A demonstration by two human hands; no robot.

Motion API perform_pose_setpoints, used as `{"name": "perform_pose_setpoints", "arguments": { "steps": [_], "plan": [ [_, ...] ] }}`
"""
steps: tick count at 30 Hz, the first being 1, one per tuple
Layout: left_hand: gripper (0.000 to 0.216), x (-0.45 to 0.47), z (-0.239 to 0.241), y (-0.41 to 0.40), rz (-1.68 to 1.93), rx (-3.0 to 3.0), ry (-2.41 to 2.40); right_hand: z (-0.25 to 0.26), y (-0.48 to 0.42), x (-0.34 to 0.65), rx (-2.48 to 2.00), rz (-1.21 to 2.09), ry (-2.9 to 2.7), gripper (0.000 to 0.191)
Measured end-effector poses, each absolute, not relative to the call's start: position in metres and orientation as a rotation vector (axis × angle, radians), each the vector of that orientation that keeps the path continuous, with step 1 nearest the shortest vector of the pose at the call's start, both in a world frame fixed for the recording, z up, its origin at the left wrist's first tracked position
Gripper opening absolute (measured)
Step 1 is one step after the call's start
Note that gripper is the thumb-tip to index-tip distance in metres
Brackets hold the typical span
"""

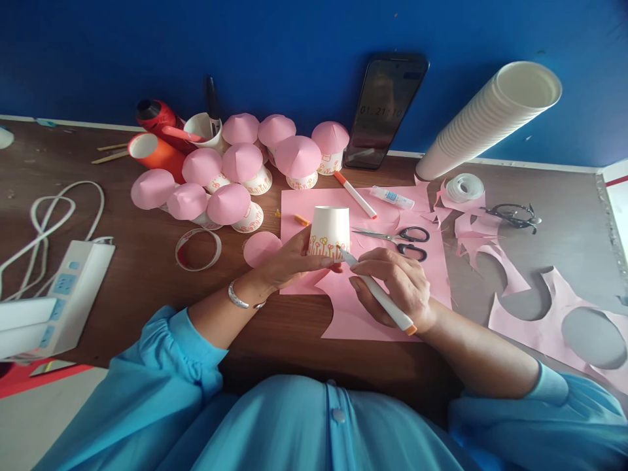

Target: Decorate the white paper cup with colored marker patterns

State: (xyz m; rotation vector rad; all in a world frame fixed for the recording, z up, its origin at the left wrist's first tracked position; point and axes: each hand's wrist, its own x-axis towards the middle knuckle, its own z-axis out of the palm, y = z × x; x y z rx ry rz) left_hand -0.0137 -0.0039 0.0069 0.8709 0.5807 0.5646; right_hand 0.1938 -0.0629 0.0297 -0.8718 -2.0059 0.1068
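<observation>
My left hand [299, 256] is closed on an upside-down white paper cup [331, 224], its fingers around the lower left side. Orange and yellow flower drawings run round the cup near its rim. In my right hand [395, 284] is a white marker [380, 297] with an orange end, its tip at the flowers on the cup's right side. Below them lies pink paper [383, 320] with a curved piece cut out. Scissors [405, 239], an orange-capped marker [357, 195] and a small glue bottle [392, 197] rest on that paper.
Several cups with pink cone roofs [243, 162] stand behind to the left. A phone [385, 111] and a tall stack of paper cups [483, 121] lean against the blue wall. Tape [464, 188], glasses [513, 216] and paper scraps [530, 301] lie right; a power strip [73, 288] sits left.
</observation>
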Motion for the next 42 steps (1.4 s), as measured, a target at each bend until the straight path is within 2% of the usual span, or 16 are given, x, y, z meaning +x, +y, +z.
{"name": "perform_pose_setpoints", "arguments": {
  "steps": [7, 15, 25, 42],
  "plan": [
    [0.036, -0.0143, 0.0056, -0.0037, 0.559, 0.866, 0.571, 0.0320, -0.0634, 0.1945, -0.858, 0.105, -2.005, 0.028],
    [0.034, -0.0156, 0.0014, -0.0041, 0.570, 0.898, 0.536, 0.0286, -0.0631, 0.1936, -0.861, 0.095, -2.016, 0.018],
    [0.042, -0.0141, 0.0067, -0.0023, 0.537, 0.910, 0.546, 0.0309, -0.0620, 0.1926, -0.855, 0.075, -2.027, 0.013],
    [0.043, -0.0144, 0.0050, -0.0021, 0.560, 0.896, 0.544, 0.0284, -0.0623, 0.1928, -0.881, 0.078, -1.999, 0.021]
  ]
}}
